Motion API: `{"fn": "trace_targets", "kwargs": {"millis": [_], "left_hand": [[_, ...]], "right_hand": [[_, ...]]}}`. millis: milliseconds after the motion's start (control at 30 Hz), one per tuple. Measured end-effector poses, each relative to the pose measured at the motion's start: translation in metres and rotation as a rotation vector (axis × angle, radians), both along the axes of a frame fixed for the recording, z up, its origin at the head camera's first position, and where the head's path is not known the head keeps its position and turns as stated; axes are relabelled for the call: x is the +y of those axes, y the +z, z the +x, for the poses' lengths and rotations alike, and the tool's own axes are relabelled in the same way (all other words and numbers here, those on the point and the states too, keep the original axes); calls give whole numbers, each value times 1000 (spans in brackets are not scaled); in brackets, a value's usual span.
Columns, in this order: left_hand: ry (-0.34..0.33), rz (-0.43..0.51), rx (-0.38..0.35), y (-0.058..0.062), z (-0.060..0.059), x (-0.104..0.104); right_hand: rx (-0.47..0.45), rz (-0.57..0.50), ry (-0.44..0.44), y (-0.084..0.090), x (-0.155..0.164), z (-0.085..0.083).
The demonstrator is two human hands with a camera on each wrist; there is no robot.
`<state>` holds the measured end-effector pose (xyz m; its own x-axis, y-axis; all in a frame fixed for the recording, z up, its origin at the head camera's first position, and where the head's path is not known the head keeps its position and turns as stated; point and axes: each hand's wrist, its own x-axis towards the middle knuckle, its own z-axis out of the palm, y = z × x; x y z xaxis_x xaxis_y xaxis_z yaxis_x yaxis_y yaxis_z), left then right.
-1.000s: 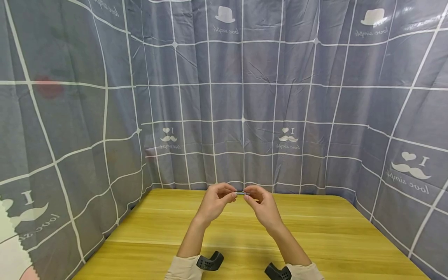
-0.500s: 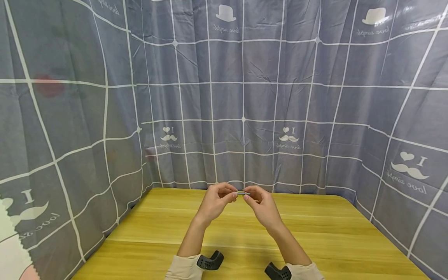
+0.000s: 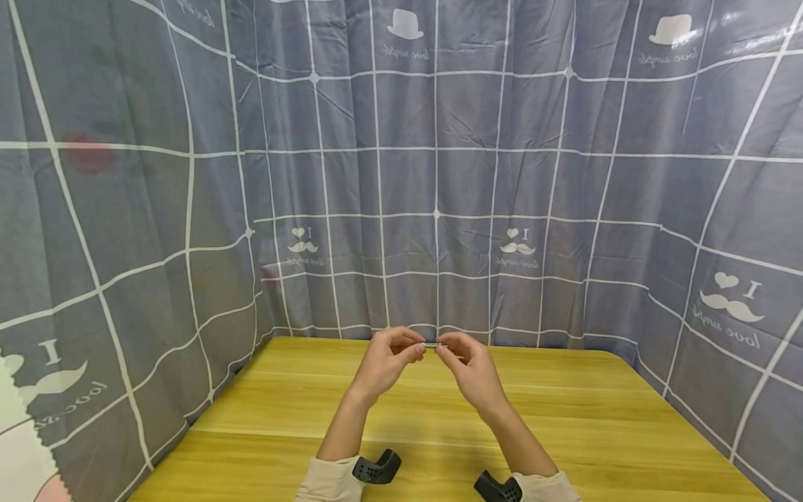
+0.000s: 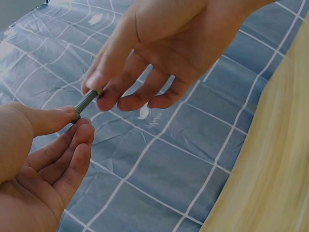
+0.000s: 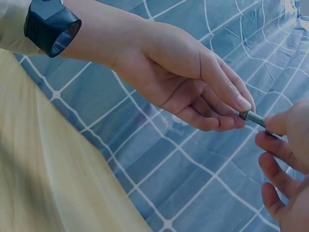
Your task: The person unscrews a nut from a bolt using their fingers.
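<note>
Between my two hands a small metal bolt (image 3: 431, 344) lies level, its threaded shank (image 4: 86, 102) showing in the left wrist view. My left hand (image 3: 385, 359) pinches its hex head (image 5: 245, 115) between thumb and fingertips. At the other end, the thumb and index finger of my right hand (image 3: 473, 366) pinch a small nut (image 4: 100, 92), mostly covered by the fingertips. The right hand's remaining fingers are spread and loosely bent in the left wrist view. Both hands are raised over the far part of the table.
The wooden table (image 3: 426, 418) spreads below the hands. A grey curtain (image 3: 470, 174) with white grid lines encloses it at the back and sides. Black wrist devices (image 3: 376, 467) sit at both light sleeves.
The hands have stayed almost in place, with slight finger movement. The bolt's end, seen earlier poking out past my right fingertips, now shows less in the head view.
</note>
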<state>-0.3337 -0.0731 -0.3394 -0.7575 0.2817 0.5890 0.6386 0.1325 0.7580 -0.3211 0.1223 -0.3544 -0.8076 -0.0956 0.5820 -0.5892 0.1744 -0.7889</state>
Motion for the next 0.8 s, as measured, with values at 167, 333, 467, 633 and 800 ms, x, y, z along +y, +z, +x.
{"fn": "trace_targets", "kwargs": {"millis": [167, 333, 467, 633, 800], "left_hand": [[5, -4, 4, 0, 1, 0], [6, 4, 14, 2, 4, 2], [1, 3, 16, 2, 4, 2], [-8, 1, 14, 0, 1, 0], [2, -10, 24, 0, 1, 0]], "right_hand": [[2, 1, 2, 0, 0, 1], [-53, -10, -19, -1, -1, -1], [-38, -17, -9, -1, -2, -2], [-18, -5, 1, 0, -1, 0], [-72, -30, -25, 1, -1, 0]]}}
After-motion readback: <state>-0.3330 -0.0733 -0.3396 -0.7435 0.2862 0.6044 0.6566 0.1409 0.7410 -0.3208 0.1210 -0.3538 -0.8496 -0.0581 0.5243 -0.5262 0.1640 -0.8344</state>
